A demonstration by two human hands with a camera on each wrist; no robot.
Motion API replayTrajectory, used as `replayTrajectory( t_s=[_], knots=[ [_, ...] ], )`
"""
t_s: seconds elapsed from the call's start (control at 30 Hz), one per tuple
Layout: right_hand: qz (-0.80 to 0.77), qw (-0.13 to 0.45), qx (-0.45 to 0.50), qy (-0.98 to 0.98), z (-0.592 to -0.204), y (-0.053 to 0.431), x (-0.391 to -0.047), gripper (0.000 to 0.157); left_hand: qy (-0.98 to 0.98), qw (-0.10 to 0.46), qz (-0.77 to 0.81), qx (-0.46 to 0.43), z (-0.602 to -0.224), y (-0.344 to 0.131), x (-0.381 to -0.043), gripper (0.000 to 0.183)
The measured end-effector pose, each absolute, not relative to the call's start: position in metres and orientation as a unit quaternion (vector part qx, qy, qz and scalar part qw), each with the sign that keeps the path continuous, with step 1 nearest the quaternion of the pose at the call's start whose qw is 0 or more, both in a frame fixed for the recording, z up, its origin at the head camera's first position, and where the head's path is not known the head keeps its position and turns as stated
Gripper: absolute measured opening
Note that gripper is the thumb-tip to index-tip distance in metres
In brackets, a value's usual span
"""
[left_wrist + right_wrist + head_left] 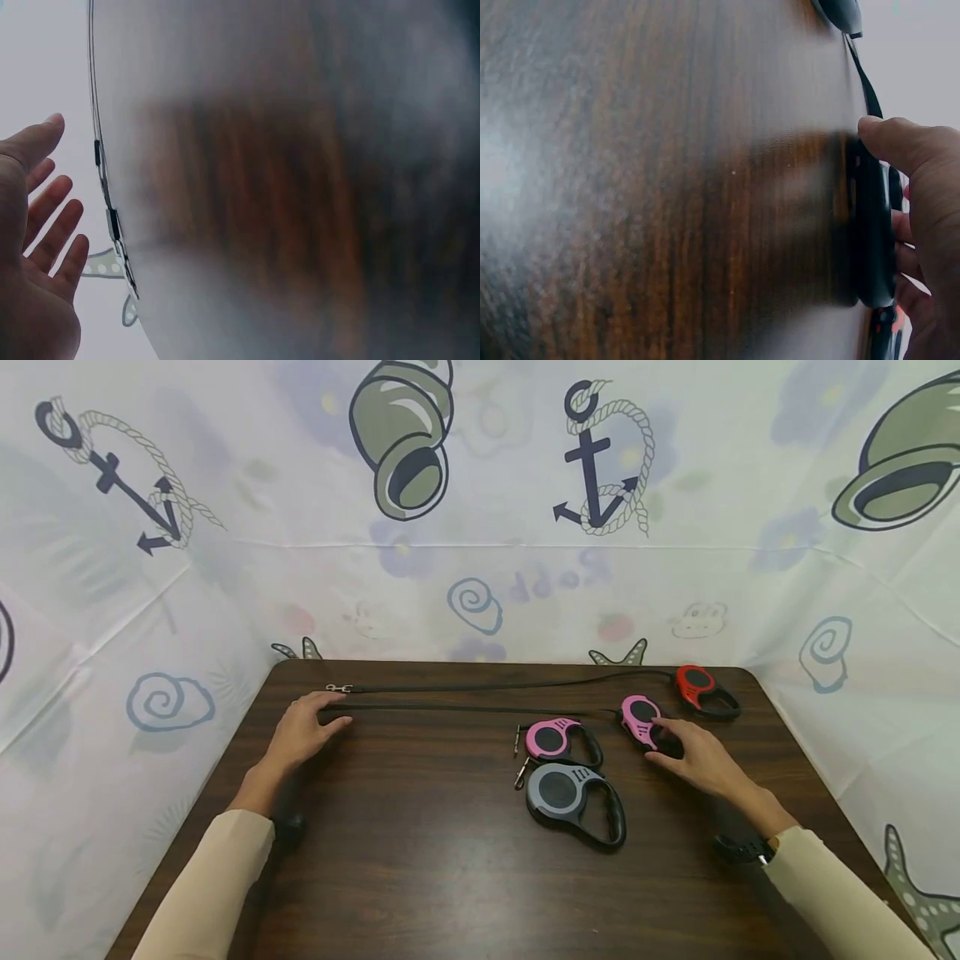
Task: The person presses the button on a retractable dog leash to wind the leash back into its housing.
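Near the table's back left, my left hand point(300, 731) has its fingers spread and relaxed beside the far ends of two dark leash straps. A metal clip point(339, 688) lies just beyond its fingertips. In the left wrist view nothing is between the fingers. On the right, my right hand point(701, 756) holds a pink retractable leash point(639, 712), with the thumb at one edge of its black handle point(874, 232) and the fingers behind it. Its strap point(465, 707) stretches left toward my left hand. The palm covers part of the handle.
A red retractable leash point(693, 678) lies at the back right, its strap point(487, 686) pulled out leftward. Another pink leash point(547, 740) and a larger grey one point(558, 787) lie close together right of the middle. Patterned cloth point(480, 527) walls the brown table point(390, 877).
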State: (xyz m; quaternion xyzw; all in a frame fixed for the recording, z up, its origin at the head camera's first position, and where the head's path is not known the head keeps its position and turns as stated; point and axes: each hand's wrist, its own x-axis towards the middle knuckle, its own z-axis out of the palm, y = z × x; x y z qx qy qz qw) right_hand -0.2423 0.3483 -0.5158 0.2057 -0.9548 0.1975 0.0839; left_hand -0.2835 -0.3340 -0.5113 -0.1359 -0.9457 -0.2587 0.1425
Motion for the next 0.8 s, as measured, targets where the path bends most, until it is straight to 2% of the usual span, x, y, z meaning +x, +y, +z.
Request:
replayTrajectory(
  t_s=[0.4,0.8],
  knots=[
    [0.200,0.088,0.200,-0.955,-0.518,0.346,-0.242,0.066,-0.957,0.105,-0.237,-0.130,-0.509,-0.358,-0.294,0.050],
    [0.197,0.093,0.195,-0.956,-0.520,0.344,-0.243,0.067,-0.961,0.092,-0.233,-0.120,-0.512,-0.374,-0.303,0.044]
  ],
)
